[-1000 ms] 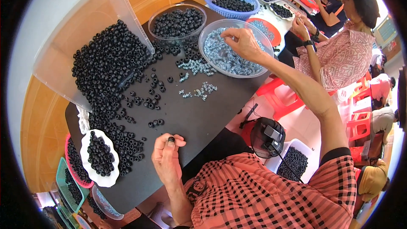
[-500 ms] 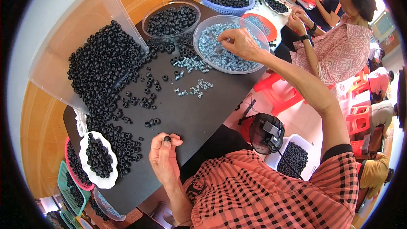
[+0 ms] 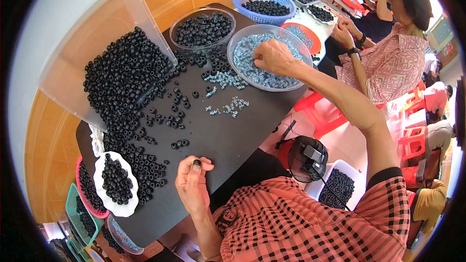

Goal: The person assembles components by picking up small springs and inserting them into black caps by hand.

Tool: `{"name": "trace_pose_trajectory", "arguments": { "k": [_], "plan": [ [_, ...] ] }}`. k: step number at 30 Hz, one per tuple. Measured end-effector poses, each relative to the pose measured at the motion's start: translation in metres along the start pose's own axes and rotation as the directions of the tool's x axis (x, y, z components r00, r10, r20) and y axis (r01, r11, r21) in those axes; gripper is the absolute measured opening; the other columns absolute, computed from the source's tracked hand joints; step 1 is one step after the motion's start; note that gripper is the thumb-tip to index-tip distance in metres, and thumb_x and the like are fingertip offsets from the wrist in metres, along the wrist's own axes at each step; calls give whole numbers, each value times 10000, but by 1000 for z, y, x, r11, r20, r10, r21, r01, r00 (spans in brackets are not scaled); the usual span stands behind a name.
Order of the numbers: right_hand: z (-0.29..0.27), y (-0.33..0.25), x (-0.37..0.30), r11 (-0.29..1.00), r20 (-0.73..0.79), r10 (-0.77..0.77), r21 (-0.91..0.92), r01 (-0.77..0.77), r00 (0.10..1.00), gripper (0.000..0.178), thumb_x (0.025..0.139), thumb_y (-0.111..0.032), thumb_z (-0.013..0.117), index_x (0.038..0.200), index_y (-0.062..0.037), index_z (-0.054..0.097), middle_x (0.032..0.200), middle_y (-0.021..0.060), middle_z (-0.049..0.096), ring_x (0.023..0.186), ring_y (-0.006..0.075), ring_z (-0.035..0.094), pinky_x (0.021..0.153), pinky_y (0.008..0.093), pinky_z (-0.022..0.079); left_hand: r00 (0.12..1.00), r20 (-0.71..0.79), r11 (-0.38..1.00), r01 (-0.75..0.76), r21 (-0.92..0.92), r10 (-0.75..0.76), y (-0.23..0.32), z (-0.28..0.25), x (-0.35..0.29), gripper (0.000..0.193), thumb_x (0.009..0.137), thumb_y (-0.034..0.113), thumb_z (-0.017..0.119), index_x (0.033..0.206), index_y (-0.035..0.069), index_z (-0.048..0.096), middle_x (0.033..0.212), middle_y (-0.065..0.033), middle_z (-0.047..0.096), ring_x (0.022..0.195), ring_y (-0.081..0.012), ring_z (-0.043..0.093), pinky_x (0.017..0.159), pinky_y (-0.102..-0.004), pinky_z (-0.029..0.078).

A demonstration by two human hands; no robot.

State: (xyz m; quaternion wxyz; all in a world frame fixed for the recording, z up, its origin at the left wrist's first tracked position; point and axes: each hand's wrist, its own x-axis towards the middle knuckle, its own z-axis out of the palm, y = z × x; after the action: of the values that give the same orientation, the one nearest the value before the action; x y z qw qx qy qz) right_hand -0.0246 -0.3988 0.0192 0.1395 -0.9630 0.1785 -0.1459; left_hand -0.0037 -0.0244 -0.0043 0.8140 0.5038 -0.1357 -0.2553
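Black piece (image 3: pixel 197 163) pinched in left hand (image 3: pixel 193 182), at near edge of table (image 3: pixel 221 138). Farther, right hand (image 3: pixel 274 58) over clear bowl (image 3: pixel 272 88) of silvery coils (image 3: pixel 257 73): fingers curled, pinch can't be told. Beyond, blue basket (image 3: pixel 264 18).

Holds a small black bead (image 3: pixel 196 163) at the thumb tip of the left hand (image 3: pixel 193 182), by the edge of the table (image 3: pixel 218 138). Has the right hand (image 3: pixel 276 57) curled over a clear bowl (image 3: pixel 268 89) of stripy blue bits (image 3: pixel 252 70). Has more black beads (image 3: pixel 121 70) in a tipped clear box (image 3: pixel 63 75) and on a wavy white plate (image 3: pixel 127 209).
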Motion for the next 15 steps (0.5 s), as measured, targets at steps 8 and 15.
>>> {"name": "trace_pose_trajectory", "arguments": {
  "k": [8, 15],
  "plan": [
    [1, -8, 7, 970, 46, -85, -223, 93, 995, 98, 673, -109, 597, 705, -49, 668, 679, 178, 633, 691, 384, 623, 649, 471, 503, 1000, 8, 1000, -3, -19, 4, 0, -1, -2, 139, 923, 45, 512, 1034, -13, 573, 838, -114, 656, 900, -191, 603, 875, -339, 468],
    [3, 11, 9, 984, -104, -33, 172, 51, 994, 96, 680, -126, 639, 706, -48, 689, 682, 158, 661, 656, 339, 652, 632, 422, 524, 1000, 26, 1000, -6, -19, 6, 0, 1, -2, 138, 922, 44, 511, 1029, -14, 575, 833, -109, 650, 898, -187, 599, 880, -342, 465]
  ]
}}
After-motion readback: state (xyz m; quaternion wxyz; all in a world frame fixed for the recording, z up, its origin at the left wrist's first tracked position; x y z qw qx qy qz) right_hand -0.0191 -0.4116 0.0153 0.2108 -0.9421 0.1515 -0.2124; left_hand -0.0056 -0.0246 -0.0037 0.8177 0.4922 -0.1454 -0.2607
